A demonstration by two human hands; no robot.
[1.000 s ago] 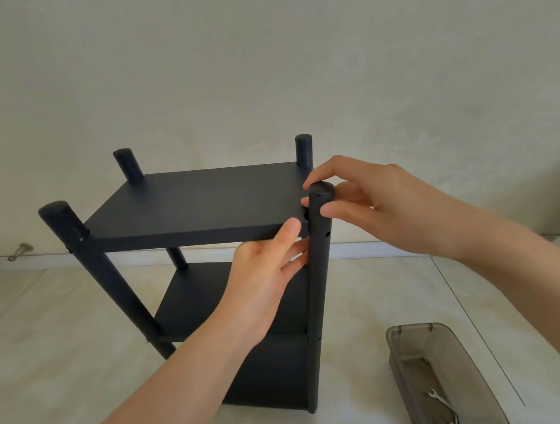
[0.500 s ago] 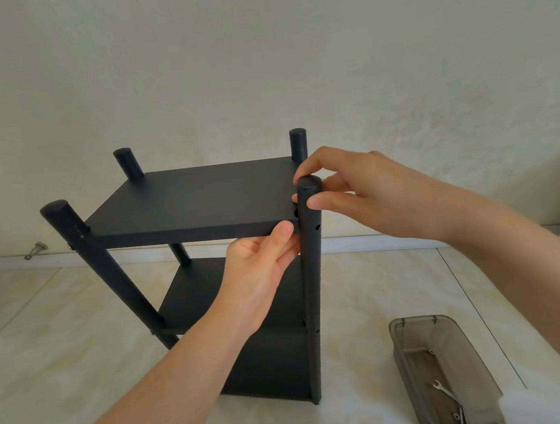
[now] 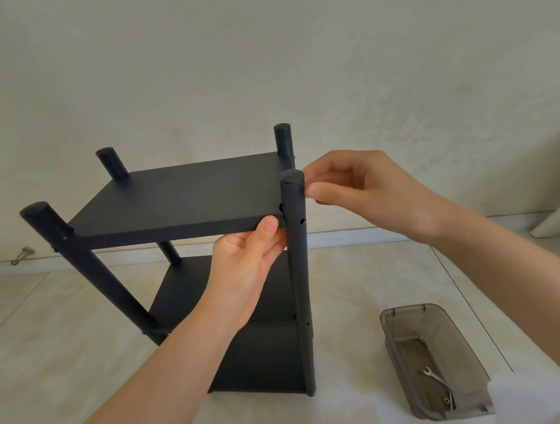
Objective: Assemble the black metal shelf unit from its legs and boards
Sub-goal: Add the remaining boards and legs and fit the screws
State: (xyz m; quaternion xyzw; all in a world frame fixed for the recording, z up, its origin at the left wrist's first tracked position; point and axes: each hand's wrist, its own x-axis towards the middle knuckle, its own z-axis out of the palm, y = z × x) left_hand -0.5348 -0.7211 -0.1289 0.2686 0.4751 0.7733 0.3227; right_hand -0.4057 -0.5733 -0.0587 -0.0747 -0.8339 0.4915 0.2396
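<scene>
The black shelf unit stands upright on the floor. Its top board (image 3: 187, 197) sits between four legs, with a middle board (image 3: 179, 301) and a bottom board (image 3: 257, 359) below. My left hand (image 3: 243, 272) grips the top board's near right corner, thumb on the front edge and fingers underneath. My right hand (image 3: 368, 191) is just right of the top of the near right leg (image 3: 300, 275). Its fingers are curled, with thumb and forefinger tips at the leg's side. I see nothing between them. A small hole shows in that leg at board height.
A smoky plastic tray (image 3: 404, 315) lies on the floor to the right, holding a small wrench (image 3: 435, 377) and bits of hardware. A metal piece (image 3: 23, 254) lies by the wall at left. The near left leg (image 3: 79, 254) leans outward. A white object (image 3: 558, 220) stands at far right.
My right hand has come off the top of the near right leg and now sits at its right side. My left thumb has slid up onto the board's front edge.
</scene>
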